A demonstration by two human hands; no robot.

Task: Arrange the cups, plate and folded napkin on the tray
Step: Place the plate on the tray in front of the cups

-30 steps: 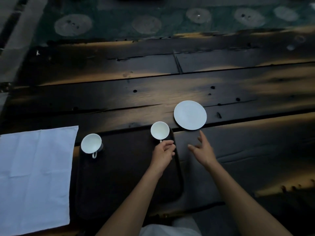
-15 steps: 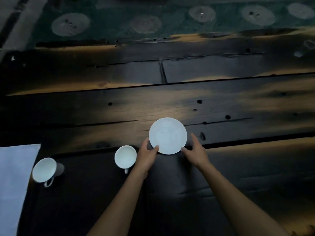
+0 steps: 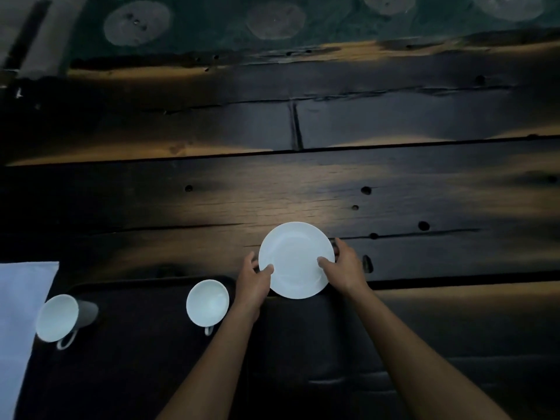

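Note:
A round white plate [image 3: 295,257] is gripped by both hands just past the far right corner of the dark tray [image 3: 145,359]. My left hand [image 3: 253,277] pinches its left rim with the thumb on top. My right hand [image 3: 344,266] pinches its right rim the same way. A white cup [image 3: 207,303] stands upright on the tray's far edge, just left of my left wrist. A second white cup [image 3: 57,318] sits at the tray's left end, its handle toward me. The white napkin [image 3: 21,322] lies unfolded at the far left, partly out of view.
The dark plank table [image 3: 303,183] has knots, holes and long cracks between boards. A dark padded surface [image 3: 454,344] lies to the right of the tray. Beyond the table is a green carpet [image 3: 212,22] with pale round patches.
My left hand let go of the middle cup and went to the plate. My right hand closed on the plate's other side. Both thumbs now rest on its rim, and my view shifted right.

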